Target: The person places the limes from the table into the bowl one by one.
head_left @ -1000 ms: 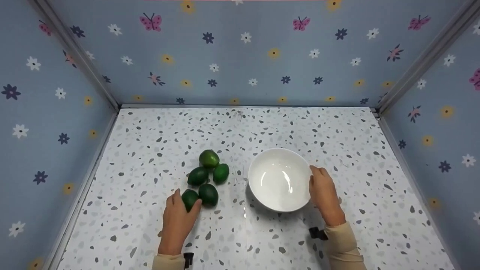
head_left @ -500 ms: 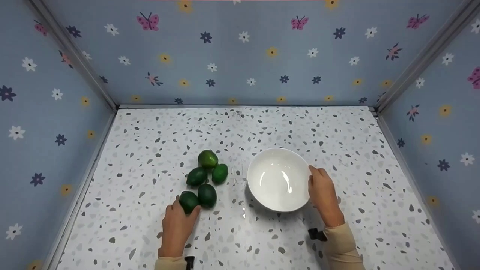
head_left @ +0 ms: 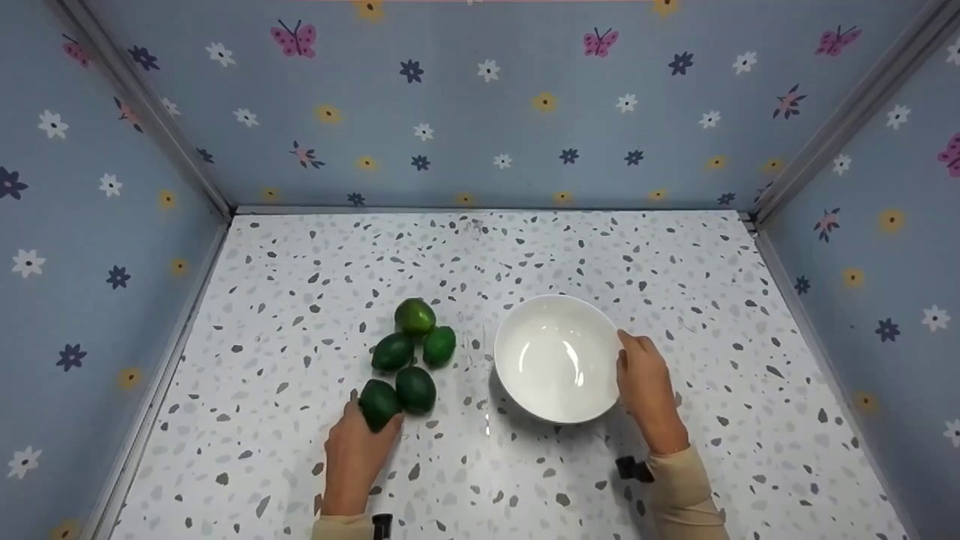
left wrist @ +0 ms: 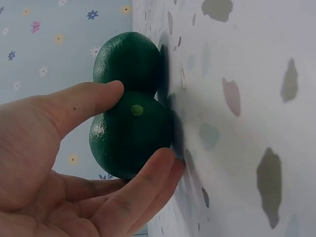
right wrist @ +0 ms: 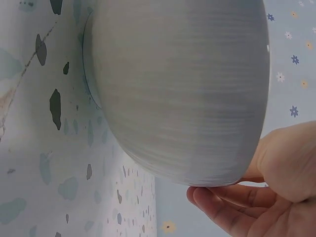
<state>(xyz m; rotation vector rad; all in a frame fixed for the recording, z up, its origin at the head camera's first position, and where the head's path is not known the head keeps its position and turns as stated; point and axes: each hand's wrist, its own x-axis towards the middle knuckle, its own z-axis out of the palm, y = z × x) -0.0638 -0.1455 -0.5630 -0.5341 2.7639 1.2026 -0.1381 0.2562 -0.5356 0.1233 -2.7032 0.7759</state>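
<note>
My left hand (head_left: 358, 454) grips a dark green lime (head_left: 379, 405) at the near end of a group of limes. In the left wrist view the thumb (left wrist: 106, 94) lies on one side of that lime (left wrist: 131, 138) and the fingers curl round the other; its pale stem spot faces the camera. Another lime (head_left: 415, 390) touches it on the right. With my right hand (head_left: 646, 386) I hold the right side of a white bowl (head_left: 556, 360), its inside bare. In the right wrist view the fingers (right wrist: 222, 207) press the bowl's outer wall (right wrist: 187, 108) near the rim.
Three more limes lie farther back: a lighter one (head_left: 415, 316), one at the left (head_left: 393, 352) and one at the right (head_left: 439, 346). The speckled white tabletop (head_left: 480, 262) is enclosed by blue flowered panels (head_left: 480, 105) at the back and both sides.
The left hand has drawn back slightly towards me, and the lime in its fingers has turned and shifted a little. The right hand and bowl stay in place.
</note>
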